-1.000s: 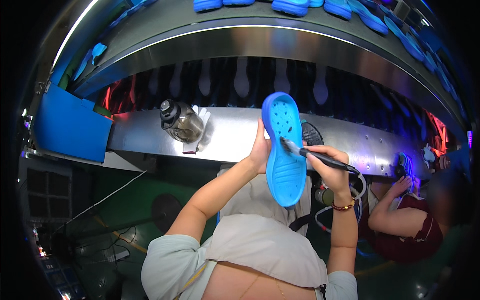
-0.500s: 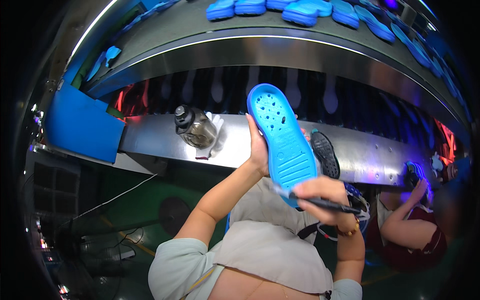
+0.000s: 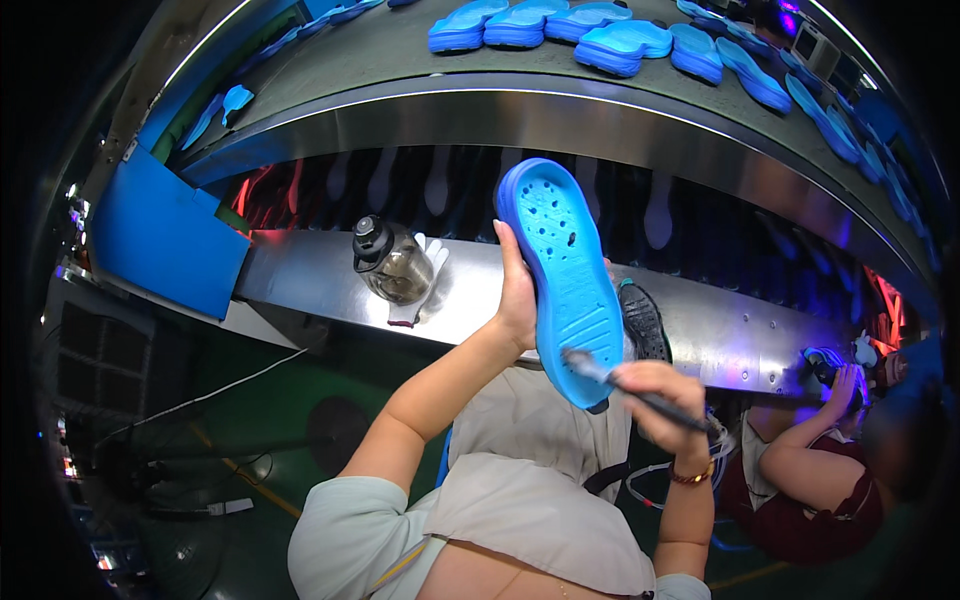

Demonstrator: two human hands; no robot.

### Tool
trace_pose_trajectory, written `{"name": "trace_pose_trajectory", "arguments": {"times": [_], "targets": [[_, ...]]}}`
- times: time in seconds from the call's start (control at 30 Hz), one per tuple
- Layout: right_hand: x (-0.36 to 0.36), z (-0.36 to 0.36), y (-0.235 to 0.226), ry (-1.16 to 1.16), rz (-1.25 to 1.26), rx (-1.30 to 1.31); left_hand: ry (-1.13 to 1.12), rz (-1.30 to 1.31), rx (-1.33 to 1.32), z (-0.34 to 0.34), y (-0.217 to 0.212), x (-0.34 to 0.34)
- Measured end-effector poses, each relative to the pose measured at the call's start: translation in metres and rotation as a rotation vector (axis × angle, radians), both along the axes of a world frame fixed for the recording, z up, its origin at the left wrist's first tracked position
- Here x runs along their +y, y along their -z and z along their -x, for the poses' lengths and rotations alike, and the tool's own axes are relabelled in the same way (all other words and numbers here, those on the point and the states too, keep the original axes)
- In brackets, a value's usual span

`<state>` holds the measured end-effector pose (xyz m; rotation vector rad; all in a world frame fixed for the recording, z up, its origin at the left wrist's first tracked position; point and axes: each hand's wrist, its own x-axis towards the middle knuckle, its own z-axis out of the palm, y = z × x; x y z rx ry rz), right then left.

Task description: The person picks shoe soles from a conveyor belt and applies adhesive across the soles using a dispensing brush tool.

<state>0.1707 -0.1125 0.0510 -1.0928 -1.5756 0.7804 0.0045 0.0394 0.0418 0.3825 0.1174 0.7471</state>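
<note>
Above the steel worktop point(image 3: 480, 300) a blue shoe sole point(image 3: 567, 275) stood raised on end — smooth, foam-like, oval at the top, dotted with small holes and ridged lower down. The left hand point(image 3: 517, 300) gripped its left edge, fingers clamped along the rim, forearm angled up from the lower left. The right hand point(image 3: 662, 400) sat just below, fingers closed on a dark slim brush point(image 3: 640, 392) whose tip touched the sole's lower end, wrist bent, a thin bracelet point(image 3: 692, 477) on it. On the worktop — a clear rounded bottle point(image 3: 393, 264) with a black cap, lying on a white glove point(image 3: 424, 282). More blue soles point(image 3: 600, 30) lined the grey belt above.
</note>
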Motion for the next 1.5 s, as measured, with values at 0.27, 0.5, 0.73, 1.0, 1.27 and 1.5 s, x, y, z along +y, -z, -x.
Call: {"name": "trace_pose_trajectory", "arguments": {"times": [0.27, 0.5, 0.73, 1.0, 1.27, 1.5], "targets": [[0.008, -0.008, 0.022, -0.027, 0.120, 0.706, -0.037, 0.005, 0.044, -0.004, -0.034, 0.005], [0.002, 0.039, 0.001, 0.222, -0.132, 0.228, -0.170, -0.023, 0.035, -0.006, -0.010, -0.043], [0.015, 0.011, -0.006, 0.103, -0.096, 0.123, -0.189, 0.087, 0.015, -0.007, -0.018, -0.030], [0.013, 0.011, -0.028, -0.192, -0.096, -0.114, 0.050, 0.099, -0.162, 0.002, -0.010, -0.013], [0.018, -0.006, -0.052, -0.351, -0.073, -0.483, 0.473, -0.165, 0.608, 0.012, -0.028, -0.015], [0.021, -0.019, -0.051, -0.374, 0.020, -0.441, 0.611, -0.237, 0.737, 0.021, -0.041, -0.019]]}}
